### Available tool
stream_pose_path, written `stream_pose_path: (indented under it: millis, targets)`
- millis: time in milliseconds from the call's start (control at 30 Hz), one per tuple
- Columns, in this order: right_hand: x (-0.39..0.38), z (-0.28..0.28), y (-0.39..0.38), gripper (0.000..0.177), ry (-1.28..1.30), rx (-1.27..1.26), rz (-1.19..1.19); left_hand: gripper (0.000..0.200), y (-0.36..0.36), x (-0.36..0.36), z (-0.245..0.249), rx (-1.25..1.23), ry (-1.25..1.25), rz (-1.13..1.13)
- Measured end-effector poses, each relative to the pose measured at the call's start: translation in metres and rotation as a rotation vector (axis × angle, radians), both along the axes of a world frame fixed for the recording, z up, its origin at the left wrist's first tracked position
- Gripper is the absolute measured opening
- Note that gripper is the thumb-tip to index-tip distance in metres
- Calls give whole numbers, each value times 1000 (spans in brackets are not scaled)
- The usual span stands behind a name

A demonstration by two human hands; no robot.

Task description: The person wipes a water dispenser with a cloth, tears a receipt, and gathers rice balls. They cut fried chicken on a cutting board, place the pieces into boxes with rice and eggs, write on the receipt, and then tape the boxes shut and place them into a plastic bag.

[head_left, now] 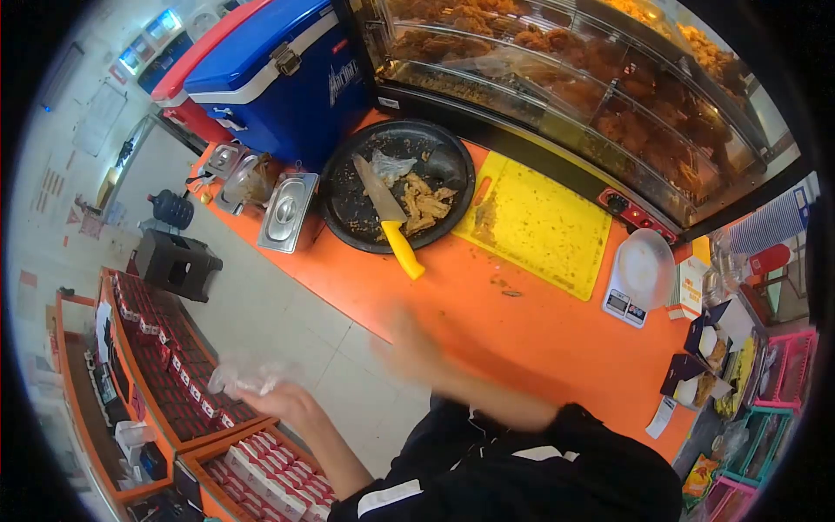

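Observation:
A crumpled piece of clear thin plastic (246,378) covers the fingers of my left hand (283,402), which grips it out over the floor beside the counter. My right hand (409,350), smeared by motion, is over the near edge of the orange counter; its fingers cannot be made out. Beyond it, a knife (402,248) with a yellow handle rests across the rim of a round black tray (346,228). Inside the tray lie pieces of fried chicken (426,204), crumbs and another crumpled clear plastic (391,166).
A yellow cutting board (557,228) with crumbs lies right of the tray, near a kitchen scale (628,306) bearing a clear bowl. Behind stands a glass warming cabinet (557,78) of fried chicken. Lidded steel containers (287,213) and a blue cooler (261,87) stand left.

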State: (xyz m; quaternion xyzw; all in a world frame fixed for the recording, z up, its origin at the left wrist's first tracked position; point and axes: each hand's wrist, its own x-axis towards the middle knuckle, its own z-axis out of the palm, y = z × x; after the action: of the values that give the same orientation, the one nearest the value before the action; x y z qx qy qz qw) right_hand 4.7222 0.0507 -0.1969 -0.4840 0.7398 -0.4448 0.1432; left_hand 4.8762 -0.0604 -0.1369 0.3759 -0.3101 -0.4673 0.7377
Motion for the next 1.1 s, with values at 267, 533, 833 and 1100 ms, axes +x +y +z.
stream_pose_path:
  millis: [267, 533, 833, 1100]
  targets:
    - [-102, -35, -66, 43, -120, 513, -225, 58, 54, -26, -62, 219, -245, 70]
    - [-87, -35, 144, 50, -34, 52, -580, 70, 79, -215, -110, -396, -1133, -992]
    - [-128, -82, 195, 47, 247, 745, -799, 53, 133, -287, -116, -640, -956, -1415]
    - [-110, 36, 425, 24, 567, -86, -1005, 34, 330, -214, -138, -101, -793, -1769]
